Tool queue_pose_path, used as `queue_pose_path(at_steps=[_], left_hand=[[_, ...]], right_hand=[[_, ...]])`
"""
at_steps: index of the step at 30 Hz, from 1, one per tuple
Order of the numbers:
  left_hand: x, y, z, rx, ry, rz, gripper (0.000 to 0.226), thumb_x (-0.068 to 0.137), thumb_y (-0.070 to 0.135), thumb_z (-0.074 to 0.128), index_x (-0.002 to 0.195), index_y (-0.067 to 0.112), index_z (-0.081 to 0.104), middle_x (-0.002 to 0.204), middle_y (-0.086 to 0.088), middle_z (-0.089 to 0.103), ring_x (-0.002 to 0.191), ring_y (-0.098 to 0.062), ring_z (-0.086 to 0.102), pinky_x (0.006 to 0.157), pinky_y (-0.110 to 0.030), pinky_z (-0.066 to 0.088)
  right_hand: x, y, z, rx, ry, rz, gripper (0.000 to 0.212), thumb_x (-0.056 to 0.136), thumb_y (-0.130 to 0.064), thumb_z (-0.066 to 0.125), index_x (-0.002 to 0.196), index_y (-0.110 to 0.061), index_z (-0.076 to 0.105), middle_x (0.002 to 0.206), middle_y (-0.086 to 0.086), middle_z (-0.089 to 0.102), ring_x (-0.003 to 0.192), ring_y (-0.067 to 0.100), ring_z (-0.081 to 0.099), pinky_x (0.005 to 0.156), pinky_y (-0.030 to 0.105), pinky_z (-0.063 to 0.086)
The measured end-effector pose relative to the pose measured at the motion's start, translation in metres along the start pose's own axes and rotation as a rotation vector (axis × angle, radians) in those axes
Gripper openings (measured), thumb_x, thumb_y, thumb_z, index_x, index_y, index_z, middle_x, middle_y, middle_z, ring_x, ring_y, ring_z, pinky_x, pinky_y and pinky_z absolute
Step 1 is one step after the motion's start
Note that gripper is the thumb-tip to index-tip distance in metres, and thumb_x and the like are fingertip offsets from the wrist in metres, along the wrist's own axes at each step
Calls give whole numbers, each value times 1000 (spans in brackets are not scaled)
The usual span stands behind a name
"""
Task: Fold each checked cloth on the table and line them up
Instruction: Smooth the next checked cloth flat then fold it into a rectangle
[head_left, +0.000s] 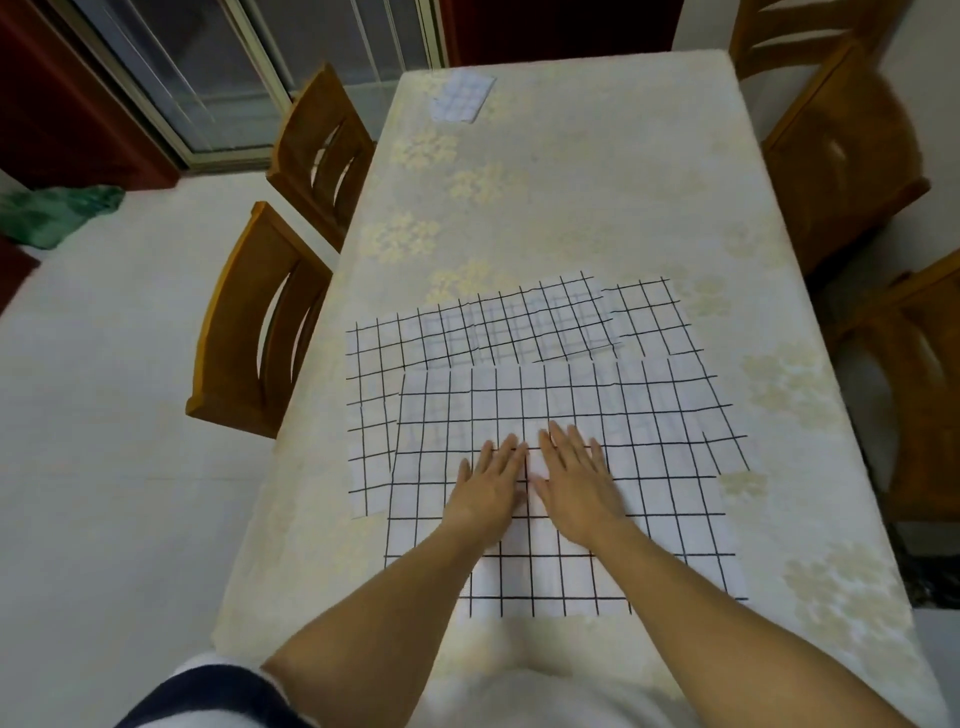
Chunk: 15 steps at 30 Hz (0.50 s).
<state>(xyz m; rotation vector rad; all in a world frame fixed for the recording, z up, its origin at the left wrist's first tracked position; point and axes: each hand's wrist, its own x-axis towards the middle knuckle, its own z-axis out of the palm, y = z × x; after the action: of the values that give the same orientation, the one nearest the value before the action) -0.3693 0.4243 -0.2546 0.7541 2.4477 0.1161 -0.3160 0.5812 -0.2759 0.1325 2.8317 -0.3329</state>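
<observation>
Floral-covered bench (571, 208), chairs (260, 322) crowding both long edges: left hand (485, 493) and right hand (576, 483) press flat, fingers straight, on the nearest checked cloth (649, 499).

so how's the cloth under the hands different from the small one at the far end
The near cloth lies spread wide; the far cloth looks folded into a small rectangle. The left hand and right hand press flat on the near cloth; nothing touches the far cloth. The near cloth overlaps another cloth; the far cloth lies alone. Both are white with a dark grid.
</observation>
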Motion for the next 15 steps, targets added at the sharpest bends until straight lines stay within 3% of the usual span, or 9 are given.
queue_pose_path(at_steps=[2, 5, 10, 13, 15], left_hand=[[2, -19, -4, 5, -14, -30, 69, 108, 41, 33, 159, 32, -13, 164, 10, -24, 153, -22, -20, 125, -52, -2], [-2, -60, -10, -23, 10, -94, 71, 107, 45, 33, 158, 33, -15, 162, 9, -27, 152, -22, -22, 126, -51, -3], [14, -70, -20, -66, 128, -94, 74, 105, 52, 35, 160, 27, -7, 167, 0, -16, 154, -24, -16, 127, -44, -1], [44, -35, -31, -48, 151, 2, 75, 105, 42, 43, 161, 24, -4, 168, -1, -16, 155, -26, -14, 127, -45, -2], [63, -20, -37, -34, 90, -6, 78, 105, 33, 47, 161, 24, -6, 167, 3, -17, 155, -26, -12, 126, -48, 0]], right_hand=[[-4, 25, 5, -63, 4, 40, 72, 100, -60, 7, 156, -20, -13, 163, 0, -20, 151, 23, -18, 123, 48, -4], [-13, 58, 5, -45, 21, 147, 79, 95, -67, -2, 155, -16, -15, 163, 2, -21, 149, 21, -22, 124, 46, -4], [11, 48, -12, -17, 90, 163, 73, 101, -57, 11, 156, -12, -1, 165, 6, -8, 152, 23, -11, 124, 46, 0], [48, 12, -22, 22, 58, 55, 66, 104, -43, 27, 158, -15, 2, 166, 6, -6, 153, 24, -8, 124, 44, 0], [68, -7, -25, 54, -1, 26, 64, 105, -39, 28, 158, -16, 0, 166, 3, -8, 152, 23, -10, 124, 42, -1]])
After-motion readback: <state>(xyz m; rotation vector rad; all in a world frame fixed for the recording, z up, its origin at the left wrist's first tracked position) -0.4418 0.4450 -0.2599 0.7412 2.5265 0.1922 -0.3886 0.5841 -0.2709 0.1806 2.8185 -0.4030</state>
